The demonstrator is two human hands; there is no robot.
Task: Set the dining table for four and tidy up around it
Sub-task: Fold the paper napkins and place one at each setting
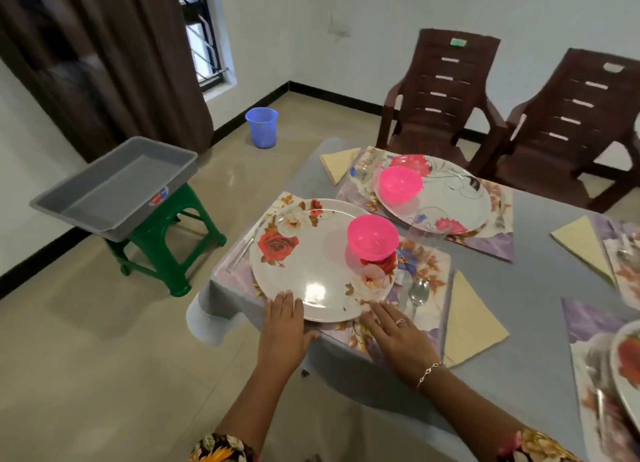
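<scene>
A white floral plate (pixel 311 274) lies on a floral placemat (pixel 426 264) at the table's near corner, with a pink bowl (pixel 372 236) on its far right part. My left hand (pixel 284 326) lies flat at the plate's near left rim, fingers straight and touching it. My right hand (pixel 394 333) rests flat on the placemat at the plate's near right rim. A spoon (pixel 417 293) and a folded yellow napkin (pixel 467 319) lie to the right. A clear glass (pixel 427 226) stands behind.
A second plate (pixel 450 198) with a pink bowl (pixel 400 183) sits further back, before two brown chairs (pixel 440 91). More placemats, a napkin (pixel 585 243) and a plate (pixel 627 357) lie right. Left on the floor: a grey tray (pixel 114 184) on a green stool (pixel 162 243), a blue bucket (pixel 262 127).
</scene>
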